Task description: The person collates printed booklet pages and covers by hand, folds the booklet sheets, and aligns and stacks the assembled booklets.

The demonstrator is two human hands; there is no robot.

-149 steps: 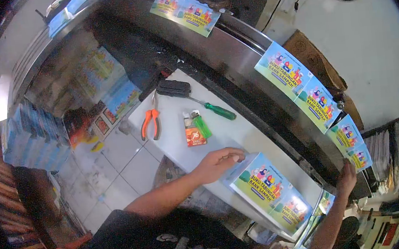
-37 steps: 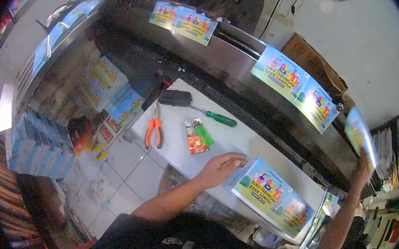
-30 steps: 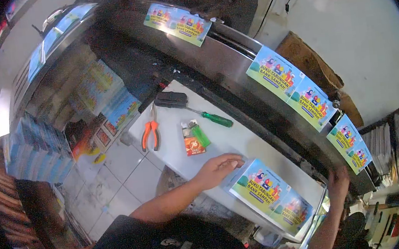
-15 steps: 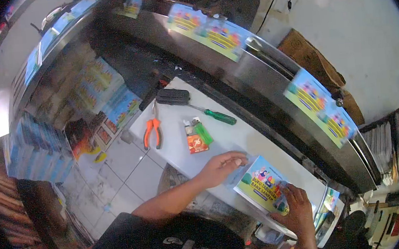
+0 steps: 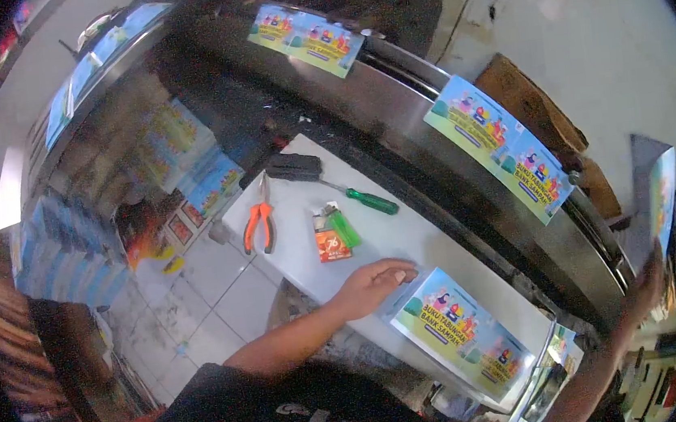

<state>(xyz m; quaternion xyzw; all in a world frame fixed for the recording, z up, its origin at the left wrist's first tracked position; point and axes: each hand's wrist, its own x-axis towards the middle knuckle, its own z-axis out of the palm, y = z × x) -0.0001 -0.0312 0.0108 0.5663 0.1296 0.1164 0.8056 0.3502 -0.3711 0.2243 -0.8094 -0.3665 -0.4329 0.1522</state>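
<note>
My right hand (image 5: 648, 283) is stretched out at the far right, gripping the lower end of a printed cover sheet (image 5: 661, 200) that stands up from it. My left hand (image 5: 374, 286) rests on the white table (image 5: 447, 245), fingers curled in, beside the upper-left corner of a stack of printed covers (image 5: 455, 326). Whether anything is in those fingers is hidden. The top cover is blue and green, with cartoon figures and the words "Buku Tabungan Bank Sampah".
Orange-handled pliers (image 5: 258, 223), a green screwdriver (image 5: 372, 200), a green lighter (image 5: 343, 228) and a red-and-white pack (image 5: 331, 244) lie on the table. Covers (image 5: 499, 147) hang over a metal rail (image 5: 394, 112) ahead. Stacked booklets (image 5: 65, 253) stand at left.
My right hand has left the stack and swung far right, where it now holds a cover sheet. My left hand stays beside the stack. The covers on the rail have shifted up and left.
</note>
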